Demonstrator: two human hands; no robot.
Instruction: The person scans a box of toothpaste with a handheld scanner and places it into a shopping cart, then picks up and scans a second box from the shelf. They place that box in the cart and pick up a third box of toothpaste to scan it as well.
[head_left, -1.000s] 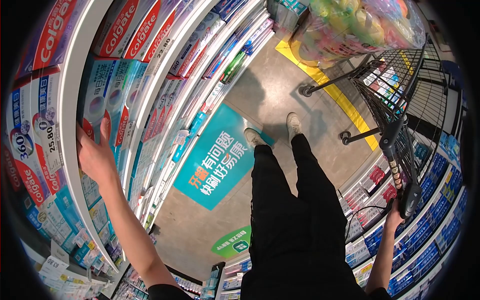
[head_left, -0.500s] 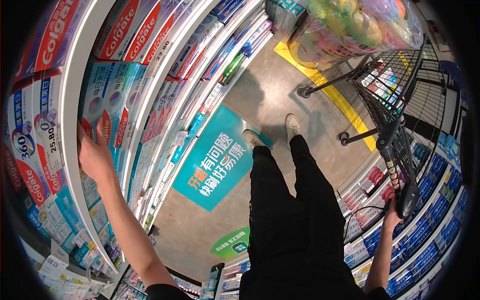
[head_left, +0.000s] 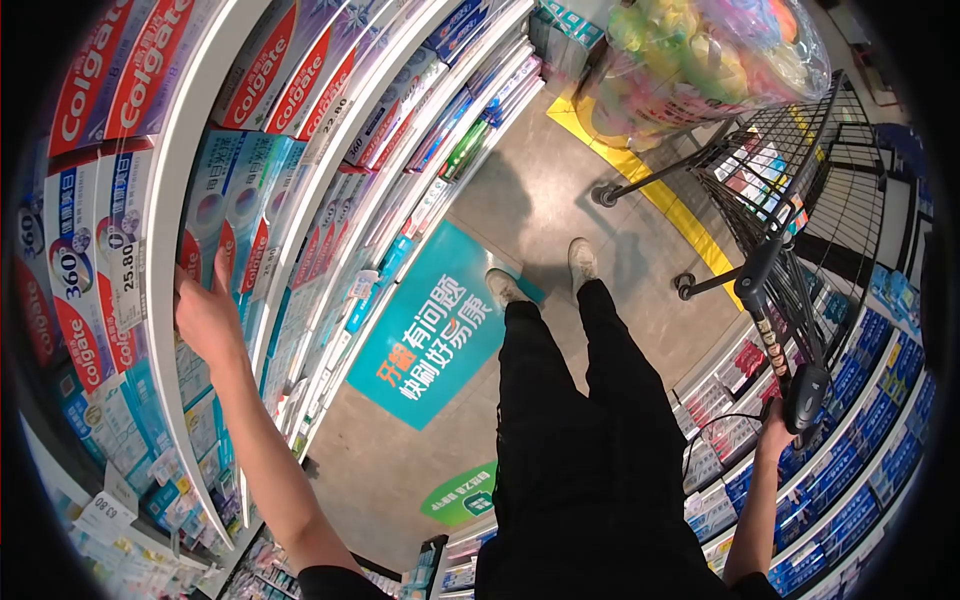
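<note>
My left hand (head_left: 210,318) reaches into the shelf on the left. Its thumb and fingers straddle the red lower end of a teal Colgate toothpaste box (head_left: 207,185) standing in a row of matching boxes. The fingertips are partly hidden behind the white shelf edge (head_left: 160,230). On the right, my right hand (head_left: 775,435) is closed around the handle (head_left: 772,345) of a black wire shopping cart (head_left: 850,150), beside a black plastic housing (head_left: 805,398). Colourful packages (head_left: 765,172) lie in the cart.
Clear bags of pastel items (head_left: 710,60) bulge above the cart's far end. Toothpaste shelves curve along the left; blue-boxed shelves (head_left: 860,430) run along the lower right. A teal floor sticker (head_left: 430,325) and yellow floor stripe (head_left: 650,185) mark the aisle near my shoes (head_left: 582,260).
The view has shifted slightly, so the left shelf appears farther right. My left hand stays at the same toothpaste boxes, and my right hand keeps hold of the cart handle.
</note>
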